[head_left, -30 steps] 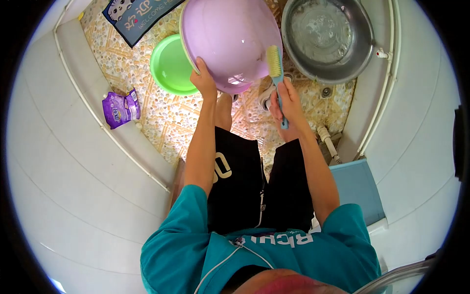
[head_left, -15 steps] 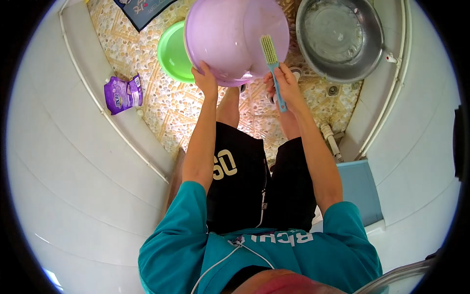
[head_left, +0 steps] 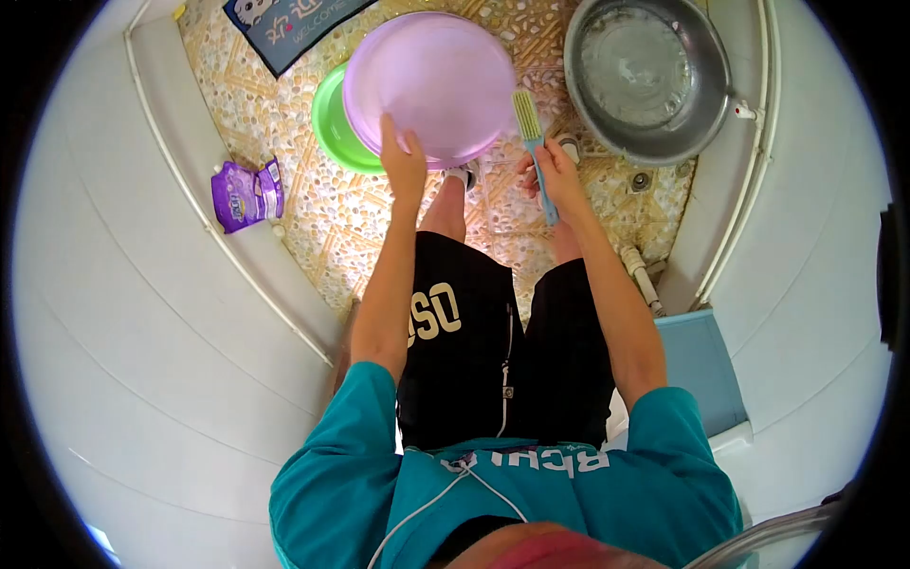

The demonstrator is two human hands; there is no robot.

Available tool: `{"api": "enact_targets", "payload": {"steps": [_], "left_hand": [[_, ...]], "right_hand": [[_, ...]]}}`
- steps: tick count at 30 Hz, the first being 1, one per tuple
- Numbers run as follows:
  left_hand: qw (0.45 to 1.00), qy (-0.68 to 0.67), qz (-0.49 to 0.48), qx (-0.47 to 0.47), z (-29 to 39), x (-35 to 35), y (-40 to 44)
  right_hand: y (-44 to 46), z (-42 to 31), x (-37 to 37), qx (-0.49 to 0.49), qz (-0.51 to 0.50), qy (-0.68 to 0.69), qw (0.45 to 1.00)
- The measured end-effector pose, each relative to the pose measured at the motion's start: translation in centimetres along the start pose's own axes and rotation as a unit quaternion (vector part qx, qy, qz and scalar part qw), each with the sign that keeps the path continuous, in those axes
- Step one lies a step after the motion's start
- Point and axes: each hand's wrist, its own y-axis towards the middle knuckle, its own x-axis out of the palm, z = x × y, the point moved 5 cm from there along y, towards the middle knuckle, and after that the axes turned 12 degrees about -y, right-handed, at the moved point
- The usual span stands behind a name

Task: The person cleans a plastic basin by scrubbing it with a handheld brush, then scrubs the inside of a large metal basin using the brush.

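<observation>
My right hand (head_left: 559, 180) is closed around the blue handle of a scrubbing brush (head_left: 533, 142), its pale yellow-green bristles pointing away from me. Just left of the brush is a light purple basin (head_left: 441, 81), which overlaps a bright green basin (head_left: 341, 123) at its left. My left hand (head_left: 405, 166) is at the purple basin's near-left edge, fingers stretched out and apart over its surface. Whether those fingertips press on the basin is hard to tell.
A metal basin (head_left: 711, 85) holding water stands at the right, near a floor drain (head_left: 641, 181). A purple pouch (head_left: 248, 197) lies by the left wall. A dark welcome mat (head_left: 294, 33) is at the far left. A white pipe (head_left: 645, 280) rises near my right knee.
The purple basin has come down from a tilted position and now shows a broad, round face. My left hand's fingers have loosened from its rim. The brush stays in my right hand.
</observation>
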Motion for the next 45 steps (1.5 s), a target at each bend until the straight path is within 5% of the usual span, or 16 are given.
{"api": "enact_targets", "payload": {"steps": [3,11,17,23,25,27,29,36,37,39,40,42,45], "left_hand": [[0.985,0.000,-0.156,-0.079,4.8,5.4,-0.3],[0.966,-0.096,-0.232,-0.059,7.1,22.0,-5.1],[0.909,-0.265,-0.263,-0.184,3.6,34.8,-8.0],[0.942,0.021,-0.326,-0.070,-0.9,44.6,-6.6],[0.958,0.037,-0.281,0.042,-1.8,46.6,-4.5],[0.958,0.022,-0.281,0.046,-3.1,48.5,-2.1],[0.975,0.015,-0.188,0.118,-4.3,49.6,0.6],[0.987,-0.024,-0.047,0.152,-10.5,52.2,4.4],[0.986,-0.072,-0.111,0.100,-11.4,53.5,3.3],[0.959,-0.162,-0.233,-0.002,-12.1,55.7,1.0],[0.959,-0.159,-0.234,0.000,-11.1,56.0,0.2],[0.908,-0.313,-0.214,-0.178,-9.9,56.4,-1.3],[0.848,-0.443,-0.174,-0.234,-4.0,52.8,-1.5]], "right_hand": [[-0.3,0.0,-2.4,-0.037,0.011,-0.010,0.999],[0.7,3.1,-11.7,-0.089,0.049,0.015,0.995],[5.7,8.4,-21.2,-0.093,0.098,0.026,0.990],[13.6,12.8,-30.3,-0.028,0.209,-0.143,0.967],[16.8,14.3,-34.0,-0.097,0.285,-0.296,0.906],[20.4,15.7,-36.9,-0.138,0.333,-0.308,0.880],[21.5,16.0,-39.0,-0.187,0.435,-0.431,0.768],[26.3,19.9,-36.9,-0.165,0.416,-0.388,0.806],[26.6,19.9,-35.8,-0.163,0.416,-0.388,0.807],[26.6,18.4,-32.4,-0.322,0.335,-0.312,0.829],[26.1,17.5,-31.1,-0.322,0.337,-0.308,0.829],[24.4,15.7,-29.8,-0.282,0.329,-0.188,0.882],[19.0,10.9,-28.0,-0.271,0.300,-0.124,0.906]]}}
